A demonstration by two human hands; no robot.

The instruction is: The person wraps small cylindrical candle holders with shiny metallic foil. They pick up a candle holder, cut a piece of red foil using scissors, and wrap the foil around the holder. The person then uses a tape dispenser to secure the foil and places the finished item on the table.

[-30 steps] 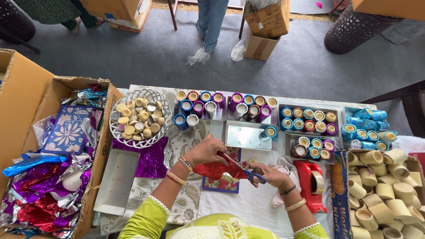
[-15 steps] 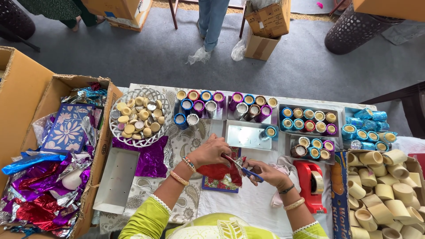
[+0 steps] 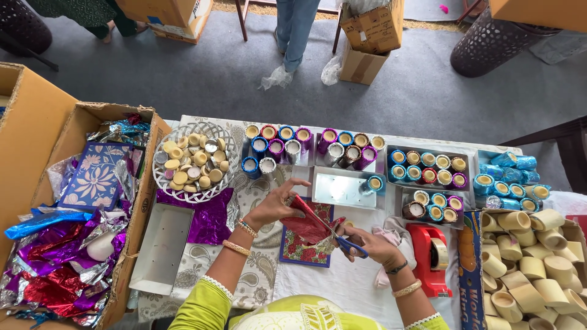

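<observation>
The person is wearing a lime-green top with white trim edging the short sleeves. Gold bangles are circling the left hand's (image 3: 271, 208) wrist; a dark band and a gold bangle are circling the right hand's (image 3: 373, 244) wrist.

The left hand (image 3: 273, 206) pinched red foil (image 3: 307, 226) while the right hand (image 3: 374, 245) worked blue-handled scissors (image 3: 342, 239) through it, above a floral card (image 3: 304, 252)

Shiny red foil sheet (image 3: 307, 223) held tilted above the table, blue-handled scissors (image 3: 342, 239) cutting it.
</observation>
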